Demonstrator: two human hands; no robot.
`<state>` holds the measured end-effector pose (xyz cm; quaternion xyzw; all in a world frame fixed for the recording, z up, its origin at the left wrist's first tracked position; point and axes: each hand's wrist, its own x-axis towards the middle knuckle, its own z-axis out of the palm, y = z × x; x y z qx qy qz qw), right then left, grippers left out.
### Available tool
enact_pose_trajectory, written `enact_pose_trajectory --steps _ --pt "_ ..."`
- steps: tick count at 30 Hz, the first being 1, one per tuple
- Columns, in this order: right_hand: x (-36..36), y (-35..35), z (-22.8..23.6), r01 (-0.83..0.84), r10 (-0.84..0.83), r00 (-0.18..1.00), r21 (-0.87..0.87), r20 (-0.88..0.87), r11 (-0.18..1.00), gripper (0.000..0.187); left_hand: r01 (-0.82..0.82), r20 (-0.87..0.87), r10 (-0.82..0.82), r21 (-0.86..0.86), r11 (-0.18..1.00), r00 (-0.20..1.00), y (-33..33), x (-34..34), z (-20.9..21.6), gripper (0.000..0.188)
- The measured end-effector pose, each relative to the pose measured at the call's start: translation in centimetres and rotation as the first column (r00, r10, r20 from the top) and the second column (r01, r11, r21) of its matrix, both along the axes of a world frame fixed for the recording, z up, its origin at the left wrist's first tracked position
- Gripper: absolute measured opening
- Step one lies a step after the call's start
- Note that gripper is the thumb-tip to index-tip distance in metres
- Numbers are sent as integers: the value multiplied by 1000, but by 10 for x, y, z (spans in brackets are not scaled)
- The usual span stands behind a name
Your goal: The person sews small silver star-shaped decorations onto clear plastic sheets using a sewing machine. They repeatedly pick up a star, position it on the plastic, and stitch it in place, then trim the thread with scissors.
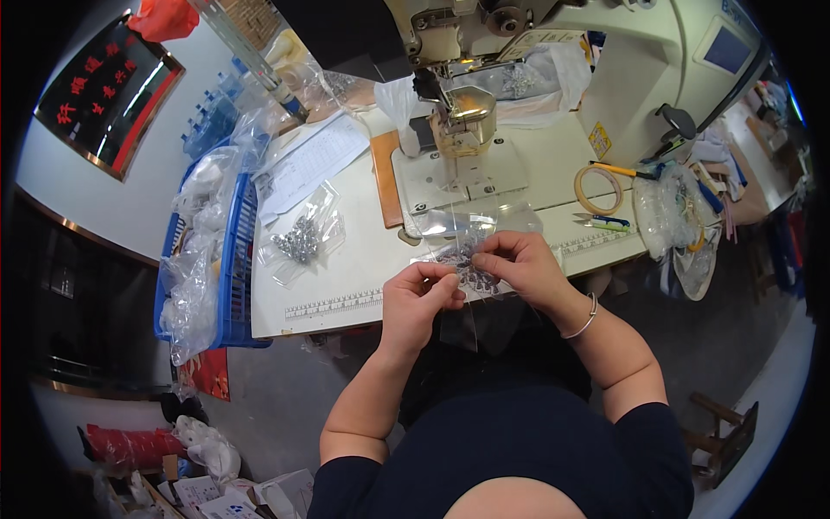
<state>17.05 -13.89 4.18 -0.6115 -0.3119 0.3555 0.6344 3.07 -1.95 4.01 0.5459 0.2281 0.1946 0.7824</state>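
My left hand (pixel 418 300) is closed in a pinch, thumb against forefinger, at the front edge of the sewing table (pixel 346 251). What it pinches is too small to make out. Close beside it, my right hand (pixel 524 266) also has thumb and forefinger pressed together, on something I cannot make out. Between and under the fingers lies a heap of small dark and silvery pieces (pixel 474 275) on clear plastic, partly hidden by the right hand. Just beyond stands an industrial sewing machine (pixel 462 130), its needle area above the pale bed plate.
Left on the table are a clear bag of silvery pieces (pixel 300 242) and a paper sheet (pixel 316 160). A blue basket (pixel 238 259) of plastic bags stands alongside. To the right are a tape roll (pixel 598 191), thread snips (pixel 603 222) and a hanging clear bag (pixel 674 216).
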Motion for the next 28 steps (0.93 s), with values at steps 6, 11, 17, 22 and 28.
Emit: enact_pose_trajectory --steps 6,11,17,22,28 --pt "4 3 -4 22 -20 993 -15 114 1000 10 -11 -3 11 -46 999 1000 -2 3 0 8" --pt "1 2 6 -1 1 1000 0 -15 1000 10 -23 25 29 -199 980 999 -1 7 -3 8" --pt "0 0 -1 11 -11 1000 2 11 1000 11 -39 33 48 -239 970 998 -3 7 -8 7" --pt "0 -1 -9 59 -58 997 -29 45 998 12 40 99 -13 -277 960 995 -3 5 -9 9" --pt "9 1 -19 118 -85 967 -124 240 985 14 300 323 -188 -343 890 928 -14 -4 8 13"
